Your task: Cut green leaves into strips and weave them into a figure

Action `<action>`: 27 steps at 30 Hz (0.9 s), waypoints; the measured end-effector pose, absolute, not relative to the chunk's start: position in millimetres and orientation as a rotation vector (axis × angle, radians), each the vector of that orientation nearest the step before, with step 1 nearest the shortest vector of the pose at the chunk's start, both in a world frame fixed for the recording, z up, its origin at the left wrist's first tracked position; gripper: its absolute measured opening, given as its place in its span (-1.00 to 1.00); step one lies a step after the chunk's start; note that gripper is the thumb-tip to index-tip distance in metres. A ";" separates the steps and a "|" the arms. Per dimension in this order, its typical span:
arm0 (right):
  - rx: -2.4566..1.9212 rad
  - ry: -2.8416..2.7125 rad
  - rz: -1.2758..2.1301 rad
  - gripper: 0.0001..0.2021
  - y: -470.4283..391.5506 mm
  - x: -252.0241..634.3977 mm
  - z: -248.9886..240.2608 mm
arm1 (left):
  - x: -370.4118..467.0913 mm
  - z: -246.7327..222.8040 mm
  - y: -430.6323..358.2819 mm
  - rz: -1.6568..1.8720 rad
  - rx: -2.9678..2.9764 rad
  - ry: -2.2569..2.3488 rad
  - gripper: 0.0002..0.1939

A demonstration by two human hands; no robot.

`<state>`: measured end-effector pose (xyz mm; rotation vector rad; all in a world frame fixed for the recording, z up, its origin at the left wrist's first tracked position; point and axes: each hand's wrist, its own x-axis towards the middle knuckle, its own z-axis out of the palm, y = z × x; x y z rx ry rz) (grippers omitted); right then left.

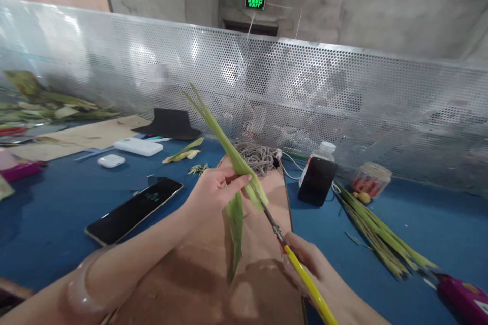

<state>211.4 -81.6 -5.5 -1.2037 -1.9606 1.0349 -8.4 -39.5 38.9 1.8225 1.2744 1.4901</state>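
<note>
Between the thumb and fingers of my left hand (221, 190) is a long green corn husk (221, 137), its split tip pointing up and away. Another leaf strip (234, 228) hangs below that hand over the brown board (198, 274). My right hand (312, 269) grips a pair of scissors (305, 274) with yellow and red handles. The metal blades meet the wide lower end of the husk, just right of my left thumb. Some of the right fingers are hidden behind the handles.
A phone (133, 210) lies left on the blue table (49, 228). White cases, husk scraps (183, 152) and grey cord (259, 157) lie further back. To the right are a bottle (327, 148) behind a black phone (317, 181), a jar (371, 179) and green strips (377, 233). A perforated metal panel (305, 76) stands behind.
</note>
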 end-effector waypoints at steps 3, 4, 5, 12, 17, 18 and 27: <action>-1.202 -1.935 1.060 -0.62 -82.5 211.8 -8.6 | -8.1 39.2 -38.8 1.467 1.833 1.273 -0.77; -1.198 -1.927 1.066 -0.60 -82.9 211.5 -8.4 | -7.8 39.2 -38.6 1.461 1.839 1.270 -0.77; -1.194 -1.922 1.072 -0.59 -83.2 210.9 -7.7 | -7.6 39.2 -38.7 1.454 1.842 1.263 -0.77; -1.209 -1.944 1.041 -0.60 -85.7 205.6 1.8 | -6.8 39.6 -40.3 1.450 1.831 1.220 -0.77; -1.231 -2.057 1.044 -0.61 -83.0 205.6 6.7 | -7.8 40.1 -40.8 1.440 1.839 1.223 -0.76; -1.221 -2.091 1.054 -0.61 -81.6 206.1 7.0 | -7.9 40.3 -41.0 1.442 1.839 1.223 -0.77; -1.178 -2.149 1.052 -0.65 -73.7 210.5 -3.1 | -8.3 41.8 -43.1 1.423 1.860 1.217 -0.75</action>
